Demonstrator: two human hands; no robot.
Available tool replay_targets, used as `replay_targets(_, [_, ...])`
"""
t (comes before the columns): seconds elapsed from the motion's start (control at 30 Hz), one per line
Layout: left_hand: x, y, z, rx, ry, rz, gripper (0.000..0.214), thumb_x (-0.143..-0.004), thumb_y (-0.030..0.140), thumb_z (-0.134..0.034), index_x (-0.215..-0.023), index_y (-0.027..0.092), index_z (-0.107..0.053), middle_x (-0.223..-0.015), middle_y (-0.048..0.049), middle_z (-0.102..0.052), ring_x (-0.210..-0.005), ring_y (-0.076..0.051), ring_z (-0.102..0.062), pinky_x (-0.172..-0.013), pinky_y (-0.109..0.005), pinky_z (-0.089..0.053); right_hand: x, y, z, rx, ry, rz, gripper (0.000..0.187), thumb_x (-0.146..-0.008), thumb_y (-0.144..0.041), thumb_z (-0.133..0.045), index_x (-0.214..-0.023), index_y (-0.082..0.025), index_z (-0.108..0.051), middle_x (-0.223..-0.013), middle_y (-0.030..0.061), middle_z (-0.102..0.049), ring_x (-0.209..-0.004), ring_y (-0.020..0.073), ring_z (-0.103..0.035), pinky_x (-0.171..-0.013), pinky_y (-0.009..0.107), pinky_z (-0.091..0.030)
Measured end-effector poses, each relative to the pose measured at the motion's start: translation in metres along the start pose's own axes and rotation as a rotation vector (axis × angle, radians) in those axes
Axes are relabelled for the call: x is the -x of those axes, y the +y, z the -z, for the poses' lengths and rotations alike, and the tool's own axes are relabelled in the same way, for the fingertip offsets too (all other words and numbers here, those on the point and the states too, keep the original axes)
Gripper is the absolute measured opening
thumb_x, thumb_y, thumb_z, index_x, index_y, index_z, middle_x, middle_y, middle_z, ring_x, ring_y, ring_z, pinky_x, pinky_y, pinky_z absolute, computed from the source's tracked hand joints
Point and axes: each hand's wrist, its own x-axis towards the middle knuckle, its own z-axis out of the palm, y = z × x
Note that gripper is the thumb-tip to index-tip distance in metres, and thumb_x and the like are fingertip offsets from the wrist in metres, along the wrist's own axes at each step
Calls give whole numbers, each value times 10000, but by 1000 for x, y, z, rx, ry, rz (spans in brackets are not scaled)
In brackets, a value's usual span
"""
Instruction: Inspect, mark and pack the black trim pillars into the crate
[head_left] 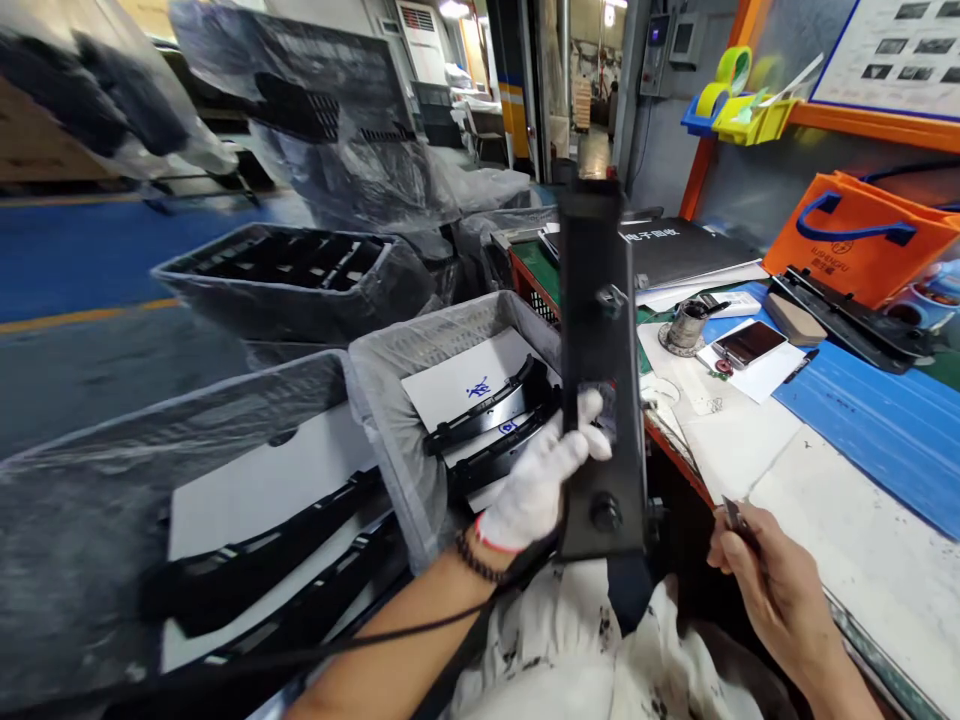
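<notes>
A long black panel (pixel 604 360) stands upright in front of me, with a bolt low on its face and a metal fastener higher up. My left hand (pixel 544 480), in a white glove, is at the middle of this panel with its fingers curled. Whether it grips the panel or something small against it is hard to see. On the right, my bare right hand (pixel 776 575) is closed around a small knife (pixel 739 520), its short blade pointing up over the worktable edge. Curved black trim strips (pixel 487 405) lie in the crate left of the panel.
Plastic-lined crates (pixel 390 400) stand at my left, one holding larger black parts (pixel 285 550). On the worktable (pixel 862 500) are a phone (pixel 750 343), a metal pot (pixel 686 330), a blue sheet (pixel 877 430) and an orange bag (pixel 862 240). A black cable (pixel 420 632) crosses my left forearm.
</notes>
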Motion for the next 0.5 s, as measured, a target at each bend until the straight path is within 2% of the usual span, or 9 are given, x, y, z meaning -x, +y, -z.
replay_targets(0.1, [-30, 1, 14, 154, 174, -125, 288, -719, 366, -794, -657, 173, -588, -642, 36, -546, -767, -133, -588, -841, -239, -456, 2, 8, -8, -123, -23, 55, 207, -1029, -251, -431, -1210, -224, -528, -798, 1, -595, -576, 121, -570, -544, 205, -479])
replay_targets(0.2, [-46, -1, 22, 330, 297, -44, 260, -742, 254, -773, -650, 178, -542, -579, 76, -477, -685, -95, -587, -740, -196, -470, 2, 13, -17, -173, -32, 71, 264, -1027, -237, -425, -1261, -229, -548, -816, 15, -607, -649, 139, -592, -587, 222, -492])
replay_targets(0.33, [-48, -4, 21, 492, 330, 59, 281, -697, 139, -771, -631, 172, -500, -561, 90, -469, -613, -66, -566, -631, -151, -460, 0, 17, -31, -234, -62, 53, 292, -1035, -272, -390, -1219, -197, -605, -750, 17, -591, -632, 150, -567, -576, 235, -481])
replay_targets(0.5, [-45, -10, 17, 567, 356, 95, 248, -666, 96, -767, -658, 171, -531, -583, 96, -513, -594, -51, -562, -623, -143, -464, 0, 19, -44, -229, -89, 79, 283, -1026, -262, -410, -1203, -189, -618, -746, 14, -591, -633, 157, -555, -583, 254, -460])
